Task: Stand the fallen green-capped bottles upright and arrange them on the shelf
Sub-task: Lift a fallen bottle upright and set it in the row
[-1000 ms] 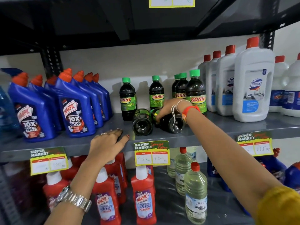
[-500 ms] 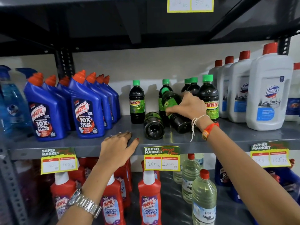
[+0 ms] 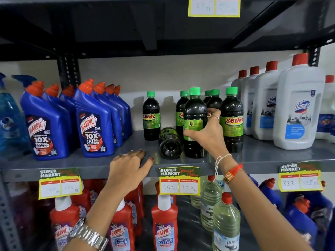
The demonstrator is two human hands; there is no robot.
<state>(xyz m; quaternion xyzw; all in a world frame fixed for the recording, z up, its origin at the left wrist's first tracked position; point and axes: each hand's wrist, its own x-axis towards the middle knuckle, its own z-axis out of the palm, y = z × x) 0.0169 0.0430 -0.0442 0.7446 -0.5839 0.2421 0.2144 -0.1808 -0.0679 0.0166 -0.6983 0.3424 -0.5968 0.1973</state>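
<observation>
My right hand (image 3: 206,134) grips a dark green-capped bottle (image 3: 194,109), which stands upright near the front of the grey shelf (image 3: 262,156). Just left of it one dark bottle (image 3: 170,143) lies on its side, base toward me, its cap hidden. Several more green-capped Sunny bottles stand upright behind and beside: one at the left (image 3: 151,116), one at the right (image 3: 233,120), others partly hidden. My left hand (image 3: 129,171) rests flat on the shelf's front edge, fingers apart, holding nothing.
Blue Harpic bottles (image 3: 94,127) crowd the shelf to the left, white Domex jugs (image 3: 299,113) to the right. Price tags (image 3: 179,181) hang from the shelf edge. Below stand red Harpic bottles (image 3: 164,225) and clear bottles (image 3: 225,223). A dark shelf runs overhead.
My right hand lifted one fallen bottle from lying on its side to upright at the shelf front. The other fallen bottle stayed put. My left hand kept its place.
</observation>
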